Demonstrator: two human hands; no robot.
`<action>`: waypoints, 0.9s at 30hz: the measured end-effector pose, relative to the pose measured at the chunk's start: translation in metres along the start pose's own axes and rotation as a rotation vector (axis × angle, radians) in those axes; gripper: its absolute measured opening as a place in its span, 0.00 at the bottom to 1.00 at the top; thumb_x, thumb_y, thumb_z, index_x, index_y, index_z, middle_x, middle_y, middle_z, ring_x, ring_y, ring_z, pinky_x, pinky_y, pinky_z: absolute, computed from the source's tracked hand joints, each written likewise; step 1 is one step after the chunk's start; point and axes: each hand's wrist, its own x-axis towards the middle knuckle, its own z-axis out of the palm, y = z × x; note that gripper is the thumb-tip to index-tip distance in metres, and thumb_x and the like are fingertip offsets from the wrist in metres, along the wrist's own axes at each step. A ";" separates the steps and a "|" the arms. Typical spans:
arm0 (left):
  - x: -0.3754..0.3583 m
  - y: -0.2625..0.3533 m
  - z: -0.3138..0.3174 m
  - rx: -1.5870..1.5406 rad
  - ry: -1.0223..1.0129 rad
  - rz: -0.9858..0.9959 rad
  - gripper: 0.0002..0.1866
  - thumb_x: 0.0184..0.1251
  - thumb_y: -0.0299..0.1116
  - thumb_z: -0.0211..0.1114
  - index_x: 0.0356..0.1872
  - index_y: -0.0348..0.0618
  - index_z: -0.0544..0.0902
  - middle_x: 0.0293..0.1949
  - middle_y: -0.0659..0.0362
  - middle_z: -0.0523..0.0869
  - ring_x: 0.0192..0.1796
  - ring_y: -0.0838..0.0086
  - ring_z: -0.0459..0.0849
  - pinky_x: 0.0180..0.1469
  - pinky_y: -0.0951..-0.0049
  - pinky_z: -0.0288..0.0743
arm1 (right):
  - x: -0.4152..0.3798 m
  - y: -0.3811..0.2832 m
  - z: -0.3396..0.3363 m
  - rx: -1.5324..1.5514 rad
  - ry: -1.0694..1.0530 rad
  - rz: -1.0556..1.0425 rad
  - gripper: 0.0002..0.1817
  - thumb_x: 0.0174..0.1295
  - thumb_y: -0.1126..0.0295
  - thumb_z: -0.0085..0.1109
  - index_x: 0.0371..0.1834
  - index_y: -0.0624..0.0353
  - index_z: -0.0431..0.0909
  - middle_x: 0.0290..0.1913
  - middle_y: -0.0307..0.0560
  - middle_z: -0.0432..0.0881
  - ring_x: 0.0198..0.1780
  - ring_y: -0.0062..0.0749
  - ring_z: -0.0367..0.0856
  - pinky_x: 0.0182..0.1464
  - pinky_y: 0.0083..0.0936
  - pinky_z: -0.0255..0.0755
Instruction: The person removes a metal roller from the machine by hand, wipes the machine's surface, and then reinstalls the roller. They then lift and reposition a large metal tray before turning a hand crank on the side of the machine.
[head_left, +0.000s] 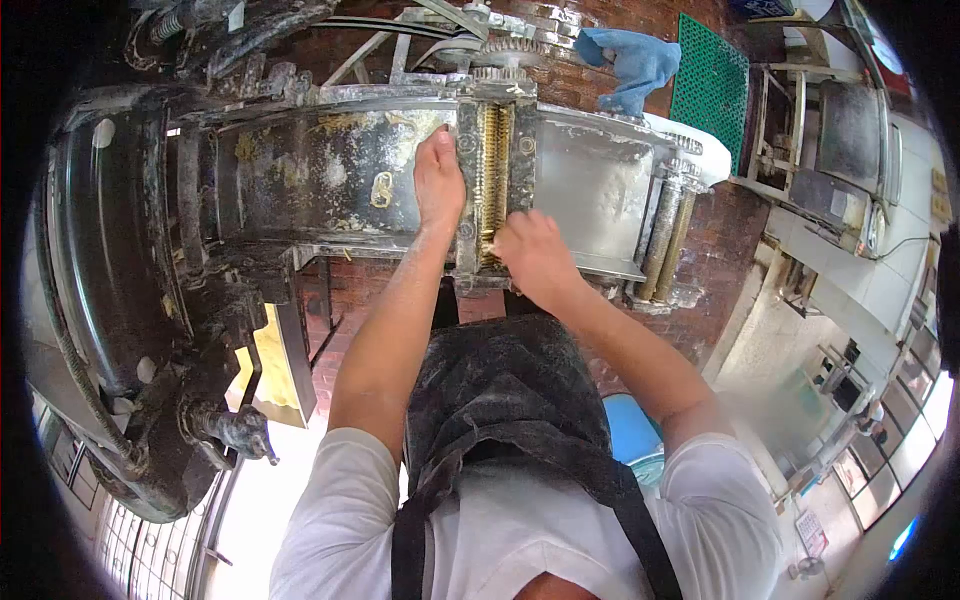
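A brass-coloured grooved roller (492,150) sits in a flour-dusted metal frame across the machine. My left hand (440,185) lies along the left side of this frame, its visible fingers stretched out. At the near end of the roller is my right hand (535,258), with its fingers curled and pinched against the grooves. Whatever the pinched fingers may hold is hidden. Left of the frame, a dark metal bed (300,180) carries dough scraps and flour, including a pale looped scrap (381,189). A smooth metal plate (590,190) slopes off on the right.
Gears (505,58) stand at the roller's far end. Narrow rollers (668,235) cross the plate's right end. A blue cloth (635,65) hangs beyond, near a green perforated mat (710,90). A large dark cylinder (110,240) is at far left; a blue tub (630,425) is behind my right arm.
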 end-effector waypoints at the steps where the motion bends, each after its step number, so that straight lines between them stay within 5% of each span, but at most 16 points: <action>1: -0.001 0.002 -0.002 -0.001 0.002 -0.001 0.26 0.84 0.47 0.48 0.61 0.34 0.80 0.55 0.41 0.84 0.57 0.48 0.82 0.64 0.55 0.72 | 0.001 0.008 -0.001 0.126 0.099 0.023 0.03 0.62 0.71 0.62 0.34 0.59 0.82 0.40 0.49 0.77 0.46 0.47 0.75 0.48 0.41 0.69; 5: -0.026 0.031 -0.025 -0.043 -0.091 0.025 0.21 0.80 0.41 0.57 0.63 0.35 0.79 0.62 0.43 0.80 0.61 0.51 0.80 0.67 0.58 0.71 | 0.001 0.034 -0.025 0.408 0.406 0.266 0.06 0.57 0.80 0.64 0.38 0.64 0.81 0.37 0.50 0.78 0.45 0.53 0.76 0.48 0.43 0.72; 7: -0.048 0.039 -0.039 -0.082 -0.171 -0.021 0.22 0.77 0.39 0.62 0.65 0.38 0.78 0.66 0.44 0.78 0.64 0.54 0.79 0.68 0.58 0.71 | -0.006 0.047 -0.030 0.304 0.371 0.304 0.11 0.59 0.79 0.65 0.46 0.66 0.81 0.38 0.53 0.78 0.44 0.54 0.77 0.47 0.44 0.73; 9: -0.065 0.030 -0.051 0.261 -0.281 0.331 0.20 0.67 0.29 0.69 0.60 0.39 0.82 0.70 0.43 0.72 0.69 0.49 0.74 0.71 0.54 0.68 | -0.009 0.048 -0.032 0.077 0.401 0.397 0.19 0.62 0.76 0.66 0.56 0.66 0.78 0.40 0.58 0.78 0.47 0.56 0.78 0.48 0.44 0.74; 10: -0.076 0.033 -0.054 0.259 -0.279 0.340 0.20 0.67 0.29 0.69 0.60 0.39 0.82 0.70 0.43 0.72 0.69 0.49 0.74 0.71 0.54 0.68 | -0.009 0.044 -0.029 0.073 0.409 0.396 0.19 0.62 0.76 0.66 0.56 0.66 0.78 0.40 0.58 0.78 0.47 0.56 0.78 0.48 0.44 0.74; 12: -0.095 0.040 -0.057 0.348 -0.363 0.446 0.19 0.63 0.25 0.70 0.56 0.38 0.83 0.73 0.42 0.67 0.73 0.42 0.66 0.74 0.48 0.65 | 0.002 0.031 -0.019 0.310 0.429 0.418 0.27 0.69 0.68 0.62 0.68 0.65 0.69 0.50 0.67 0.80 0.54 0.60 0.79 0.52 0.48 0.74; 16: -0.105 0.028 -0.050 0.404 -0.333 0.493 0.17 0.60 0.25 0.72 0.51 0.37 0.86 0.74 0.42 0.65 0.75 0.40 0.63 0.76 0.48 0.62 | 0.039 0.025 -0.012 0.376 0.244 0.640 0.29 0.75 0.62 0.55 0.74 0.64 0.61 0.50 0.72 0.82 0.50 0.66 0.83 0.48 0.54 0.76; 18: -0.103 0.022 -0.055 0.370 -0.386 0.446 0.15 0.60 0.26 0.73 0.49 0.37 0.87 0.75 0.43 0.65 0.75 0.39 0.63 0.76 0.48 0.63 | 0.048 0.026 -0.010 0.338 0.138 0.726 0.31 0.77 0.59 0.51 0.76 0.62 0.57 0.38 0.71 0.85 0.36 0.68 0.84 0.38 0.58 0.76; 21: -0.103 0.020 -0.056 0.368 -0.382 0.467 0.14 0.57 0.26 0.76 0.46 0.39 0.89 0.75 0.43 0.66 0.75 0.40 0.64 0.75 0.47 0.63 | 0.044 0.033 0.020 0.278 0.262 0.622 0.30 0.77 0.59 0.50 0.76 0.62 0.57 0.25 0.65 0.84 0.27 0.68 0.82 0.30 0.59 0.74; 27: -0.103 0.019 -0.056 0.346 -0.323 0.520 0.08 0.57 0.26 0.75 0.39 0.40 0.90 0.72 0.43 0.71 0.72 0.41 0.69 0.72 0.48 0.66 | 0.042 0.036 0.026 0.293 0.293 0.597 0.30 0.77 0.59 0.51 0.76 0.61 0.57 0.26 0.66 0.83 0.27 0.68 0.82 0.29 0.59 0.74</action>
